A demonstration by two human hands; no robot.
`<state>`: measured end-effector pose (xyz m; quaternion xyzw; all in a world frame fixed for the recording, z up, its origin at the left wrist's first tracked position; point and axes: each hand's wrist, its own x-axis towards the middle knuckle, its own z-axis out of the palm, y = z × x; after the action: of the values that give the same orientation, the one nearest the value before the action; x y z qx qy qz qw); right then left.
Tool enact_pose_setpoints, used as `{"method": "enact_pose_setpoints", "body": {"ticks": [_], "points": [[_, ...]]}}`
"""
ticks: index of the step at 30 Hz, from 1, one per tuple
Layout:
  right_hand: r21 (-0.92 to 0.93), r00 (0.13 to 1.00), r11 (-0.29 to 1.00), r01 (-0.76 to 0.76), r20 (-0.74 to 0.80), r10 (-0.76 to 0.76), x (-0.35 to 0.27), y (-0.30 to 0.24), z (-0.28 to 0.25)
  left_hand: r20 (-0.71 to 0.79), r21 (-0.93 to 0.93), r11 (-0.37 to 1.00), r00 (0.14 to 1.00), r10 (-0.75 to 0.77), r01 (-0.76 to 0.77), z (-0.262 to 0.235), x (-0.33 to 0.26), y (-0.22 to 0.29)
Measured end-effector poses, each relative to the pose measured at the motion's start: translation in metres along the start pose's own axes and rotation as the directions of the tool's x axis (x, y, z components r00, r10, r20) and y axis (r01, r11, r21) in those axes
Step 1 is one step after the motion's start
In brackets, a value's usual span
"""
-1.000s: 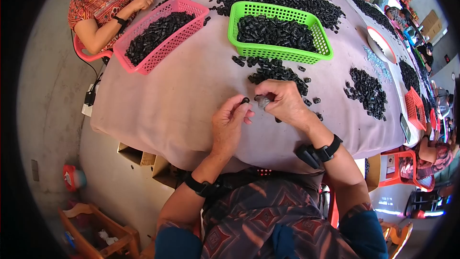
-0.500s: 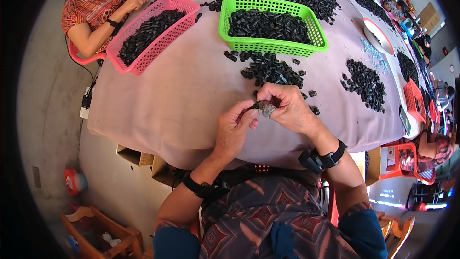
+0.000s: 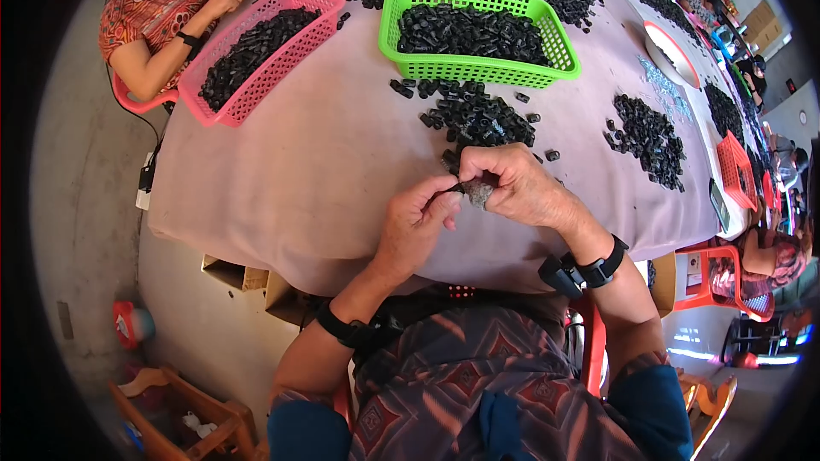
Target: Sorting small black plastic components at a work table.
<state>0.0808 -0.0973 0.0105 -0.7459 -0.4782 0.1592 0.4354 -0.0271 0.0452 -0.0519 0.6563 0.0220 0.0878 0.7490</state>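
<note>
Pinching a small black, seemingly plastic piece [image 3: 456, 189] on the near side of the bright-green rectangular lattice plastic basket [image 3: 474, 70], the left hand [image 3: 417, 222] works beside the right hand [image 3: 523, 188], which grips a mottled grey lump [image 3: 479, 195]; the piece looks light, stiff, best held by its sides.

Co-worker [image 3: 158, 13] seated far L, w/ patterned red top, on red chair [image 3: 141, 102]. Wht bowl [image 3: 675, 60] w/ red rim, R side of tabletop [image 3: 256, 179]; phone [image 3: 720, 205] nr R edge, beside red basket [image 3: 736, 172]. Cardbd box [image 3: 232, 273] under L edge; brown wooden frame [image 3: 231, 416] on floor [image 3: 201, 324], btm L.
</note>
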Motion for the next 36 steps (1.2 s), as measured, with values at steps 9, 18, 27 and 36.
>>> {"method": "enact_pose_setpoints", "body": {"ticks": [9, 18, 27, 36], "points": [[-0.116, 0.974, 0.987, 0.107, -0.186, -0.128, -0.015, 0.006, 0.016, -0.067, 0.301, 0.936, 0.975, 0.211, -0.182, 0.012, 0.002, -0.002], [-0.106, 0.991, 0.992, 0.071, -0.107, -0.083, -0.022, 0.000, 0.008, 0.008, 0.184, 0.981, 0.998, 0.056, -0.057, 0.007, -0.001, -0.001], [-0.058, 0.976, 0.998, 0.028, -0.215, -0.040, -0.031, 0.009, 0.023, -0.008, 0.500, 0.831, 0.958, 0.287, -0.245, 0.013, -0.003, -0.005], [0.524, 0.923, 0.765, -0.375, 0.137, 0.359, -0.037, -0.012, -0.009, 0.035, 0.149, 0.989, 0.999, 0.017, -0.023, 0.018, -0.007, 0.015]]}}
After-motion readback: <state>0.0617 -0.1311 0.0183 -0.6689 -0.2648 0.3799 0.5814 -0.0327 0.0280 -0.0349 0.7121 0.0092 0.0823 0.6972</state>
